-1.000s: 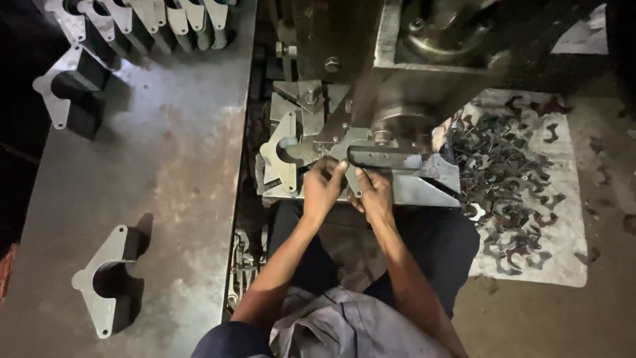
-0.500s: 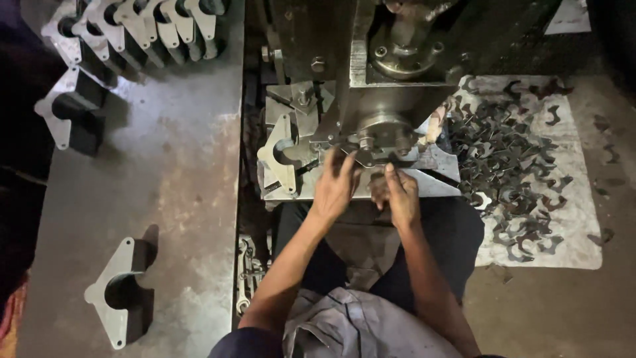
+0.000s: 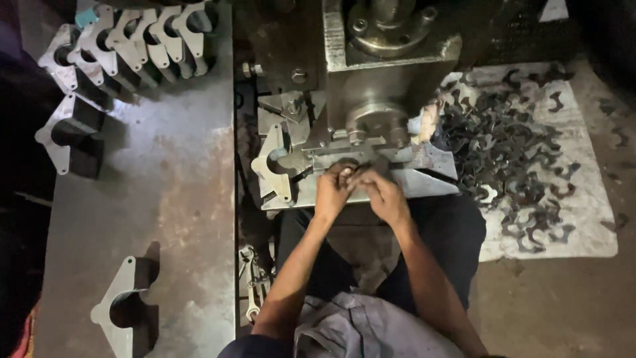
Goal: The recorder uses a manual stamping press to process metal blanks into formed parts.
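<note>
My left hand [image 3: 333, 190] and my right hand [image 3: 383, 193] meet at the front edge of the press bed [image 3: 424, 182], fingertips together under the grey machine head [image 3: 381, 73]. They pinch something small and dark between them; I cannot tell what it is. A flat bracket-shaped metal part [image 3: 271, 169] with a round cut-out lies on the bed just left of my left hand. My forearms reach up from my lap, over dark trousers.
A steel table [image 3: 165, 199] stands on the left, with a row of upright bracket parts [image 3: 139, 40] at its back and single ones at mid-left [image 3: 66, 136] and front [image 3: 122, 308]. Several small curved dark pieces [image 3: 523, 152] lie on a white sheet at right.
Both hands have drawn back from under the machine head toward the bed's front edge and come together. The view has shifted slightly.
</note>
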